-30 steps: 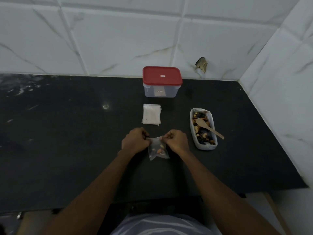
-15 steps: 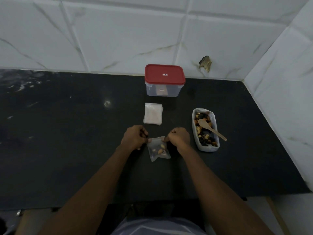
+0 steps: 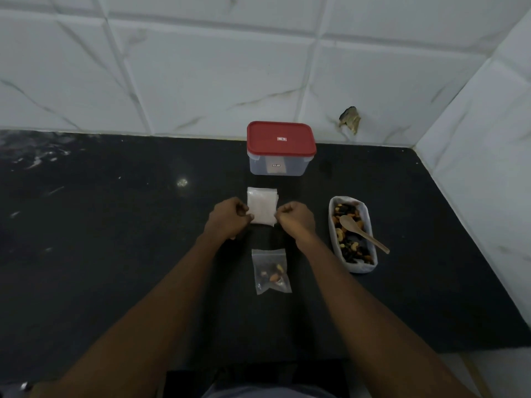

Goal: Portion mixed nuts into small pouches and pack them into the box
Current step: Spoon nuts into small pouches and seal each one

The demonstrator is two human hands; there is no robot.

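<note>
one filled pouch (image 3: 271, 271) lies flat on the table (image 3: 115, 254), nearest, between the two forearms, with nuts bunched in its lower half. two hands further out: left hand (image 3: 228, 218) and right hand (image 3: 296, 218), fingers curled tight, tips at the left and right edges of one stack of empty pouches (image 3: 262, 206); can't tell if they pinch it. to the right, one white tray (image 3: 359, 268) of mixed nuts, one wooden spoon (image 3: 362, 232) in it. farthest, one box (image 3: 258, 165), red lid (image 3: 280, 137) on.
</note>
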